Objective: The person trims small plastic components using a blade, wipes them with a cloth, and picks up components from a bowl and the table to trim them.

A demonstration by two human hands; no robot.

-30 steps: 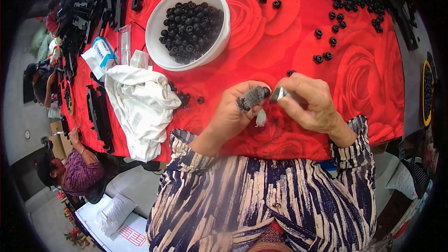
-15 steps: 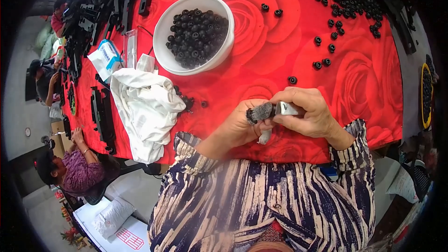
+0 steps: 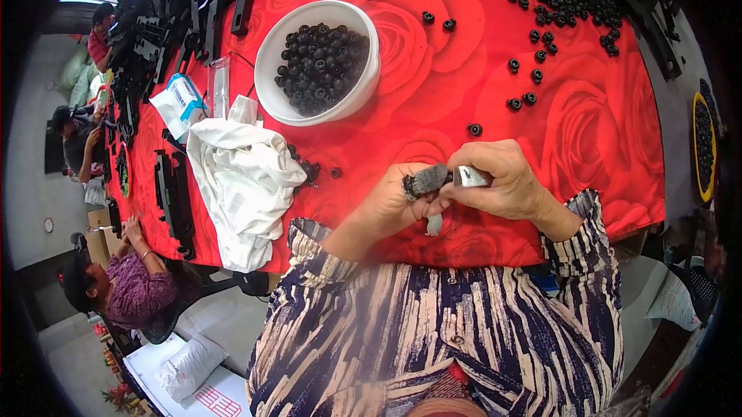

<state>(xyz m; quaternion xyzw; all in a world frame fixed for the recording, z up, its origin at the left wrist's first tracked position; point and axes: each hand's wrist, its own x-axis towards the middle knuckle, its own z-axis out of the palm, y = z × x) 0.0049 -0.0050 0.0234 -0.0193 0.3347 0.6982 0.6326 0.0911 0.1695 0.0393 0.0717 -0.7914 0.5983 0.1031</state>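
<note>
Centre of the frame, the hands are working close together! The right hand [image 3: 502, 182] is pinching a silvery piece [image 3: 471, 177] tight, its end pointing at a fuzzy grey piece [image 3: 427, 180] on the left hand [image 3: 393, 199]. Those left fingers are curling; gripping or wearing it, I can't tell. Up and left, a white bowl [image 3: 374, 77] is holding black rollers [image 3: 320, 64], the white cloth [image 3: 239, 177] lying below.

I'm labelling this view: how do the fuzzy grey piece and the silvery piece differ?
The grey piece is dark and fuzzy; the silvery piece looks pale and smooth. The grey piece is at the left hand; the silvery piece in the right hand. Both are small and close together.
</note>
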